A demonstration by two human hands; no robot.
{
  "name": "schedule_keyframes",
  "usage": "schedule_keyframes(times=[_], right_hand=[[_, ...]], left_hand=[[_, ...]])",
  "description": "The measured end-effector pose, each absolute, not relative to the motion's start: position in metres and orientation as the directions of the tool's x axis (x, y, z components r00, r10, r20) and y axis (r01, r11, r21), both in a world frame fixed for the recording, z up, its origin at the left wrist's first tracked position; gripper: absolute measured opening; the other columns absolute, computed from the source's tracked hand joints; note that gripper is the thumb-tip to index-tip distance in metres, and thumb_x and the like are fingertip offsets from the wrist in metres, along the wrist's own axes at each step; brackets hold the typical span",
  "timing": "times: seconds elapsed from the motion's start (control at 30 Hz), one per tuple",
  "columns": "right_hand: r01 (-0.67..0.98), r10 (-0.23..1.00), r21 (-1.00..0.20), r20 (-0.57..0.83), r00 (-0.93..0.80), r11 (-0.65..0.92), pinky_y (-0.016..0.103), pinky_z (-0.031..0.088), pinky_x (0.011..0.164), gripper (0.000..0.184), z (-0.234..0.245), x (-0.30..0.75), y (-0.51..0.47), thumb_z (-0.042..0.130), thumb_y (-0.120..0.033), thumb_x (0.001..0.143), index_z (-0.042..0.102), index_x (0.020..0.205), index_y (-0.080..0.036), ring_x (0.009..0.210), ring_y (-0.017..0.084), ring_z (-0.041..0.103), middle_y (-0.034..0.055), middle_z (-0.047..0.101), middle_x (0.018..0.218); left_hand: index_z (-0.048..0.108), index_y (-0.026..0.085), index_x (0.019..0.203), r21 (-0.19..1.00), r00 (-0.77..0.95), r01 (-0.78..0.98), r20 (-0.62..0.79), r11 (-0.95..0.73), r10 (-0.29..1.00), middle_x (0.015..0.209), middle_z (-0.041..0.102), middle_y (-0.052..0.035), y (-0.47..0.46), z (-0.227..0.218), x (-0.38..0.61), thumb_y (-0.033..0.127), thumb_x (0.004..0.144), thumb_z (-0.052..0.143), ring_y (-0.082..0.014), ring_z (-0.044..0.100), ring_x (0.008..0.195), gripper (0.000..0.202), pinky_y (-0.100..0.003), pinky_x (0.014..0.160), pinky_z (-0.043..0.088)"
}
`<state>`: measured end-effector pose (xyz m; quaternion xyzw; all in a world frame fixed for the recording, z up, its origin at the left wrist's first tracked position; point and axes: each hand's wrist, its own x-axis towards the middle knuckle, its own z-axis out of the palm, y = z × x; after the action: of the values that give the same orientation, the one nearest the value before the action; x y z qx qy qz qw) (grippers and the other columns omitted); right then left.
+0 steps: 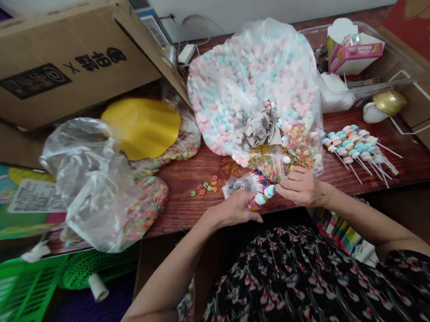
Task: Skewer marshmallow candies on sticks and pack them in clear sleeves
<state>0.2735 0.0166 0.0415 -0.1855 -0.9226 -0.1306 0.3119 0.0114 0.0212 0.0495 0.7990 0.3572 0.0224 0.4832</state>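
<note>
Low over the table edge, my left hand (235, 207) is closed around a marshmallow skewer (265, 195) with blue, pink and white pieces. My right hand (300, 187) pinches at the skewer's right end, its fingertips beside the last blue marshmallow. Just beyond my hands lie a printed plastic packet (239, 184) and a small clear bag of candy rings (268, 168). Loose candy rings (204, 185) are scattered to the left. A large clear bag of pastel marshmallows (225, 80) fills the table's middle, with crumpled grey paper (262, 128) on it.
Finished-looking marshmallow skewers (357, 145) are piled at right, sticks pointing toward me. Behind them stand a gold-lidded jar (388, 103) and a pink-and-white box (355, 55) in a clear tray. At left are a cardboard box (64, 68), a yellow sheet (142, 126) and a plastic bag (90, 176).
</note>
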Motion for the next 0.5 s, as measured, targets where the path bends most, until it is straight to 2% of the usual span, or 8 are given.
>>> schedule_keyframes(times=[0.1, 0.2, 0.27, 0.33, 0.5], right_hand=[[0.435, 0.248, 0.151, 0.64, -0.727, 0.887, 0.031, 0.034, 0.065, 0.01, 0.047, 0.277, 0.017, 0.057, -0.017, 0.089, 0.064, 0.096, -0.017, 0.072, 0.014, 0.048, 0.0028, 0.065, 0.08], [0.452, 0.264, 0.134, 0.653, -0.71, 0.882, 0.032, 0.034, 0.064, 0.011, 0.046, 0.281, 0.014, 0.056, -0.017, 0.089, 0.063, 0.097, -0.016, 0.072, 0.015, 0.049, 0.0038, 0.065, 0.078], [0.448, 0.283, 0.101, 0.647, -0.708, 0.888, 0.032, 0.034, 0.064, 0.013, 0.042, 0.281, 0.011, 0.052, -0.017, 0.09, 0.063, 0.098, -0.016, 0.071, 0.015, 0.049, 0.0044, 0.065, 0.077], [0.453, 0.33, 0.039, 0.63, -0.703, 0.891, 0.033, 0.034, 0.064, 0.017, 0.038, 0.28, 0.006, 0.047, -0.016, 0.091, 0.063, 0.096, -0.016, 0.07, 0.016, 0.049, 0.0045, 0.064, 0.076], [0.555, 0.551, -0.188, 0.565, -0.614, 0.81, 0.031, 0.031, 0.061, 0.019, 0.032, 0.274, 0.001, 0.045, -0.012, 0.087, 0.063, 0.083, -0.017, 0.066, 0.015, 0.046, 0.0026, 0.06, 0.068]], left_hand=[[0.059, 0.016, 0.077, 0.831, 0.746, 0.528, -0.355, -0.176, 0.563, 0.065, 0.047, 0.0065, 0.021, 0.053, 0.017, 0.038, 0.066, 0.078, -0.0107, 0.042, 0.063, 0.031, -0.021, 0.06, 0.036], [0.062, 0.016, 0.089, 0.891, 0.704, 0.453, -0.334, -0.034, 0.627, 0.074, 0.053, 0.0051, 0.022, 0.05, 0.022, 0.036, 0.065, 0.078, -0.0122, 0.047, 0.069, 0.035, -0.022, 0.066, 0.04], [0.063, 0.015, 0.09, 0.904, 0.679, 0.427, -0.34, 0.027, 0.651, 0.073, 0.054, 0.0049, 0.023, 0.046, 0.024, 0.034, 0.065, 0.078, -0.0125, 0.048, 0.069, 0.035, -0.023, 0.067, 0.041], [0.064, 0.015, 0.088, 0.901, 0.677, 0.433, -0.335, 0.014, 0.656, 0.071, 0.054, 0.005, 0.023, 0.044, 0.026, 0.033, 0.064, 0.078, -0.0125, 0.048, 0.068, 0.033, -0.023, 0.067, 0.041], [0.065, 0.017, 0.094, 0.832, 0.702, 0.519, -0.286, -0.194, 0.652, 0.077, 0.06, 0.0028, 0.024, 0.043, 0.031, 0.031, 0.067, 0.074, -0.0154, 0.052, 0.073, 0.031, -0.025, 0.069, 0.042]])
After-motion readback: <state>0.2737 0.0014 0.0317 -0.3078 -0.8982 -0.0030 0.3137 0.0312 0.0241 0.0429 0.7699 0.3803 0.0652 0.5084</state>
